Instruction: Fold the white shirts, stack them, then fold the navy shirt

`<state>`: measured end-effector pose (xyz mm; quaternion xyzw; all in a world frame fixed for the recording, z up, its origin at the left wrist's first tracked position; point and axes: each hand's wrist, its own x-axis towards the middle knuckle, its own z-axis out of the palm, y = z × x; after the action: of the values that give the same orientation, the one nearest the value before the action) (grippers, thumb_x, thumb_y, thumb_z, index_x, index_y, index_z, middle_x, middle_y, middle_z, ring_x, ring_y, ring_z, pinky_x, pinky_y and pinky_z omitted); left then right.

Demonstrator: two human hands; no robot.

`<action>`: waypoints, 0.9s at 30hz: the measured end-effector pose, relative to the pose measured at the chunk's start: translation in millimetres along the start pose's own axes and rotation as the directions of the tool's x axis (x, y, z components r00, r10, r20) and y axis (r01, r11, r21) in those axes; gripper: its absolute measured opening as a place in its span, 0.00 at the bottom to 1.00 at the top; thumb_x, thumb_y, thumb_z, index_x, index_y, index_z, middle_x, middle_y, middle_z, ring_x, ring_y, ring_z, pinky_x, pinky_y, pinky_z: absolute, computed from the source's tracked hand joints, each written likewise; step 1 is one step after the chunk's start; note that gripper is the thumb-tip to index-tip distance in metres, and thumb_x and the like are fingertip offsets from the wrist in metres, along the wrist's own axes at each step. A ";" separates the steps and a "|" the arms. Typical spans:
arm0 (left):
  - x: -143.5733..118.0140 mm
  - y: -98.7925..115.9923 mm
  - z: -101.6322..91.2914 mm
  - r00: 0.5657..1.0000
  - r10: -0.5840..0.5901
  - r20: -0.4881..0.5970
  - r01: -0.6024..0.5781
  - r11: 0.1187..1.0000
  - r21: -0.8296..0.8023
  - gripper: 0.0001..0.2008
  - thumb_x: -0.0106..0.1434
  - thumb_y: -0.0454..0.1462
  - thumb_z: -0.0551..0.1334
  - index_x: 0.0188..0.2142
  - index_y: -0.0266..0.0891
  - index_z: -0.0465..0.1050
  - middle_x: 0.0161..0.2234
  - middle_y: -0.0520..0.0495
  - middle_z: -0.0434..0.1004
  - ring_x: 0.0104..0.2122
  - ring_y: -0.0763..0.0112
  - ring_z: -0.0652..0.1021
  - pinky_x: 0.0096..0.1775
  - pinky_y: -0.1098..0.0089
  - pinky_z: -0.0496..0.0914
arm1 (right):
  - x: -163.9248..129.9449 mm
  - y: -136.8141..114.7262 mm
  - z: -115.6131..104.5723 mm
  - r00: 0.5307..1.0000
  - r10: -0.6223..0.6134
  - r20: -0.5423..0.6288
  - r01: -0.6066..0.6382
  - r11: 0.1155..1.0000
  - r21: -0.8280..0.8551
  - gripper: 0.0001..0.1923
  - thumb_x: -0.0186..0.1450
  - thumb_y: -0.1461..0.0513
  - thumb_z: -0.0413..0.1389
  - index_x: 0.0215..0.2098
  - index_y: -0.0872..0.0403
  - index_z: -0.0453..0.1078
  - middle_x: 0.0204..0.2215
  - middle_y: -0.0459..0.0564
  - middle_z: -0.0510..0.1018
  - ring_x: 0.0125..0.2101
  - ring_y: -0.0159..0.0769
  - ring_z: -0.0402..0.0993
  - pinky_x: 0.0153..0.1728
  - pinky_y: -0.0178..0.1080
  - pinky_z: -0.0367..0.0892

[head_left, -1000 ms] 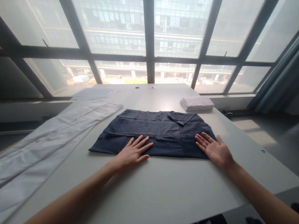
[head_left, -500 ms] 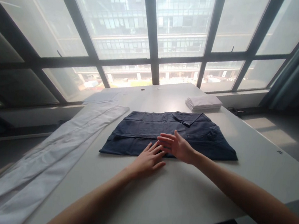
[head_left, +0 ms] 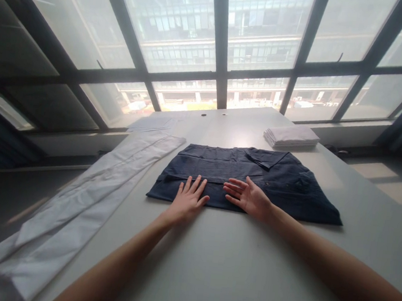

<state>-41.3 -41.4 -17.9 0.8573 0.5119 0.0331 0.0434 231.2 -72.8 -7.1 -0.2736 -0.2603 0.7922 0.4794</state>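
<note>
Navy shirt (head_left: 256,175) half-folded mid-counter (head_left: 231,268); left hand (head_left: 187,202) and right hand (head_left: 249,198) flat on its near edge, grip released.

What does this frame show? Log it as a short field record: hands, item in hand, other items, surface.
left hand: left hand flat, fingers spread, palm down on the near edge of the dark shirt
right hand: right hand open, fingers pointing left, on the same near edge, close beside the left hand
item state: shirt folded into a wide band, collar toward the window
other items: long white cloth on the left, trailing off the table; folded white stack at the far right
surface: grey table
</note>
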 end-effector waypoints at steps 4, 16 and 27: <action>5.6 -29.3 1.4 0.973 -0.225 -0.055 0.227 0.974 0.021 0.42 0.72 0.61 0.39 0.74 0.35 0.45 0.73 0.33 0.41 0.71 0.38 0.46 0.65 0.38 0.50 | -0.9 -0.7 1.3 0.999 0.006 -0.044 -0.004 0.999 0.042 0.28 0.77 0.48 0.36 0.47 0.54 0.74 0.54 0.59 0.79 0.56 0.42 0.75 0.62 0.53 0.62; 11.0 -19.7 -18.2 0.932 -0.037 -0.359 0.045 0.999 0.014 0.28 0.75 0.39 0.44 0.73 0.40 0.50 0.72 0.41 0.51 0.72 0.55 0.49 0.68 0.47 0.48 | -4.4 4.7 6.2 0.993 -0.109 -0.048 0.106 0.992 -0.074 0.23 0.75 0.49 0.43 0.47 0.53 0.75 0.50 0.58 0.80 0.51 0.44 0.78 0.58 0.54 0.67; 17.7 -13.4 -7.7 0.998 0.052 -0.040 -0.051 0.999 0.016 0.31 0.75 0.53 0.45 0.73 0.48 0.49 0.74 0.44 0.45 0.72 0.48 0.44 0.65 0.36 0.45 | -26.0 21.3 13.9 0.810 -0.523 0.265 0.377 0.118 -0.919 0.18 0.72 0.56 0.52 0.57 0.48 0.75 0.60 0.55 0.74 0.63 0.49 0.64 0.66 0.56 0.54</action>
<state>-45.5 -19.1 -11.5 0.8697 0.4907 0.0475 0.0257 218.8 -107.0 -6.7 -0.4579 -0.7156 0.2746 0.4505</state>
